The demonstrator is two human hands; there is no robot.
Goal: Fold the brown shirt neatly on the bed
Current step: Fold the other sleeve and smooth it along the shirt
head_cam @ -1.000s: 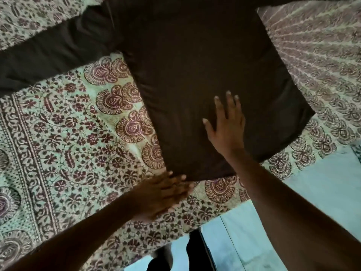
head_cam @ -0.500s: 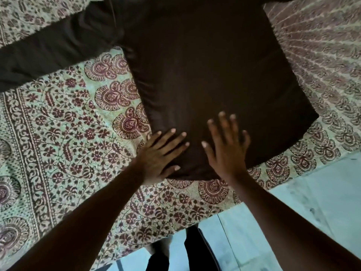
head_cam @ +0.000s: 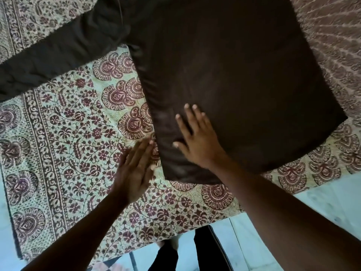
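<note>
Now the left hand (head_cam: 134,171) is sliding off the brown shirt (head_cam: 224,85) onto the bed (head_cam: 64,145) at 7 o'clock, fingers straight; right hand (head_cam: 197,137) pressing flat, smoothing near the hem. Sleeve (head_cam: 58,53) unfolded at 10 o'clock: folding probably just starting.

Brown shirt (head_cam: 224,79) lies flat on patterned bed (head_cam: 64,145), body spread centre to 3 o'clock; one long sleeve stretched twd 10 o'clock; hem corner nr 6 o'clock; fabric dark, smooth.
</note>
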